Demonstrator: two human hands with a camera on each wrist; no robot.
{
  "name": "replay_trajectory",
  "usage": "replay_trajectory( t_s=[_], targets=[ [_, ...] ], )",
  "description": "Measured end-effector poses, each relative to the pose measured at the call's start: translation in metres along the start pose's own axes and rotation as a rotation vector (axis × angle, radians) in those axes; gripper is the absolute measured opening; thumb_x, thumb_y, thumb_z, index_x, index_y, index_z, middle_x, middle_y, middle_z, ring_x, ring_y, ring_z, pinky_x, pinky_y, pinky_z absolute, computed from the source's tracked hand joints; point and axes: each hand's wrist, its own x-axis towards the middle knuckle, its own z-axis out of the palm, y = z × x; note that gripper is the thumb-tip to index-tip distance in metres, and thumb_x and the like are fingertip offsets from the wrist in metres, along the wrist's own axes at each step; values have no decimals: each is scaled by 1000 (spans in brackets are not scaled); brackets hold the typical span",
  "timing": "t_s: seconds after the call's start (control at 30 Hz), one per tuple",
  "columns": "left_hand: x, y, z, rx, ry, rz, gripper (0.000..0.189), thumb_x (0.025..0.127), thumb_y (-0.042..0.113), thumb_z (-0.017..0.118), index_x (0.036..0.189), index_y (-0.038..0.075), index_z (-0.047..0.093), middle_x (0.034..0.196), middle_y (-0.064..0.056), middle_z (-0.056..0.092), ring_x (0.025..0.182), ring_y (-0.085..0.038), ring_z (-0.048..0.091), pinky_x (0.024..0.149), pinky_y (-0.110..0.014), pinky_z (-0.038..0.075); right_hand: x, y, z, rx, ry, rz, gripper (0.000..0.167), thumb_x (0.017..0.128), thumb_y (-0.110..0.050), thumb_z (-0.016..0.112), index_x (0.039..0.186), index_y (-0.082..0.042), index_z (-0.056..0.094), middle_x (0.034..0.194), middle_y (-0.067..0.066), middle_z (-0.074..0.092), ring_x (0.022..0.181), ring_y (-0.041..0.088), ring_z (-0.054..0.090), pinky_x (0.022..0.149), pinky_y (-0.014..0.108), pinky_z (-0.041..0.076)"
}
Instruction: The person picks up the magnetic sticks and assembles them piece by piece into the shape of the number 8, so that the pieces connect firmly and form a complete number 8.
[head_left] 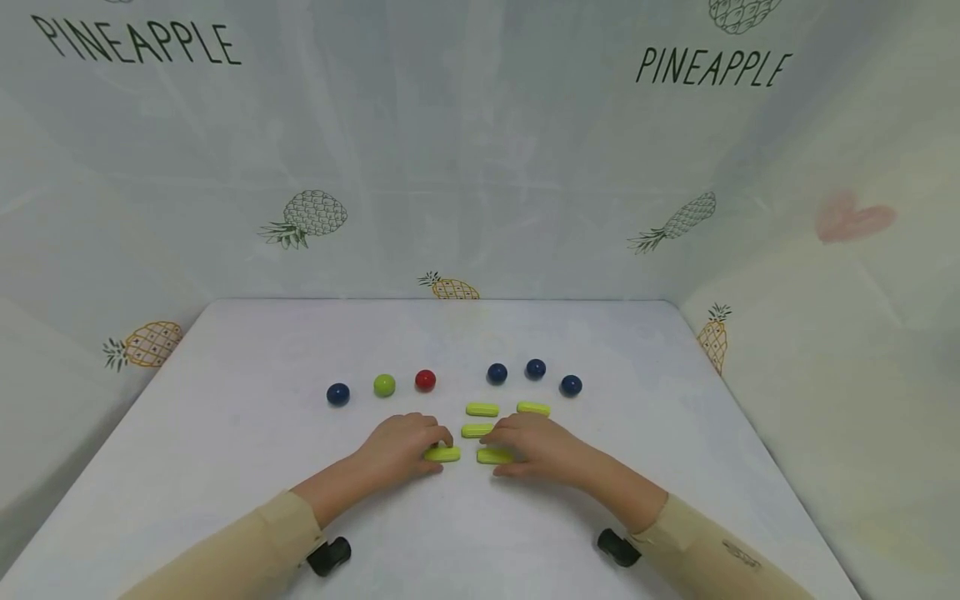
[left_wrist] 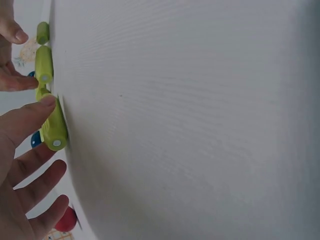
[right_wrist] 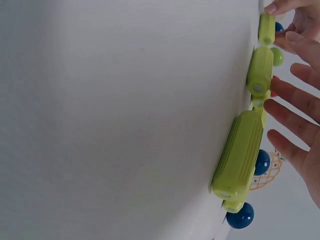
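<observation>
1. At the middle of the white table [head_left: 247, 467], I found yellow-green bars [head_left: 482, 409] lying flat, five of them visible from the head view.
2. My left hand [head_left: 401, 447] was over the left bar [head_left: 448, 455], thumb on the near side, fingers on the far side. From the left wrist, the thumb overlapped that bar and the outer fingers stood apart; whether the bar was pinched, I could not tell.
3. My right hand [head_left: 542, 448] had its fingers spread and gripped nothing. The near bar [head_left: 491, 457] lay between its thumb and fingers, just beside the left bar, a gap separating them.
4. Behind the near bar lay the middle bar [head_left: 472, 431], its right end covered by my right hand. Two further bars lay beyond, side by side and apart.
5. Past the bars, I noted a blue ball, a green ball [head_left: 384, 385] and a red ball [head_left: 425, 381] toward the left, and three blue balls [head_left: 536, 369] toward the right.
6. Pineapple-printed cloth [head_left: 480, 167] hung behind the table.
</observation>
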Motion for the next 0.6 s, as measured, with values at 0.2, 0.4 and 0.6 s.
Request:
replay_trajectory(
  t_s=[0.2, 0.4, 0.6],
  targets=[
    [3, 1, 0, -30, -18, -24, 31, 79, 33, 82, 107, 24, 70, 86, 14, 55, 78, -9, 48, 74, -30, 46, 5, -1, 1, -23, -33, 9, 42, 85, -37, 75, 122, -17, 67, 116, -7, 66, 110, 13, 58, 95, 31, 44],
    [5, 2, 1, -55, -31, -68, 30, 79, 33, 82, 104, 23, 70, 84, 13, 54, 78, -9, 48, 71, -29, 46, 9, -1, -2, 8, -56, 26, 42, 84, -35, 77, 121, -17, 67, 113, -8, 66, 106, 11, 59, 94, 30, 45],
    [5, 0, 1, -99, -19, -106, 26, 80, 30, 82, 102, 23, 70, 85, 13, 57, 80, -9, 50, 74, -30, 47, 13, 1, -6, 47, -61, 35, 43, 84, -33, 78, 121, -16, 67, 113, -8, 66, 107, 11, 59, 94, 30, 45]
  ],
)
